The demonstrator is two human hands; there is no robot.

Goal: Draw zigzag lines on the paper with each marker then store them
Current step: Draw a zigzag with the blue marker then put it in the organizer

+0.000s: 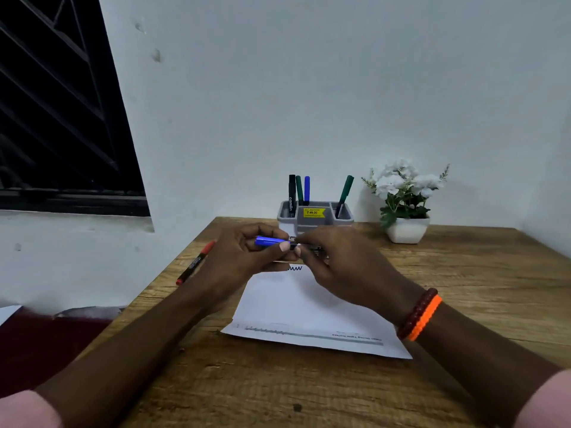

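**Capping the blue marker above the paper**

Both hands meet over the wooden table (463, 273). The left hand (234, 257) pinches a blue cap (268, 241); the right hand (336, 261) grips the marker body, mostly hidden by its fingers. On the paper (302, 310) a short blue zigzag (295, 268) shows, so this colour seems done. The grey holder (315, 219) behind already stores four markers: one black, two green, one blue. One red marker (195, 263) lies at the left table edge, probably next
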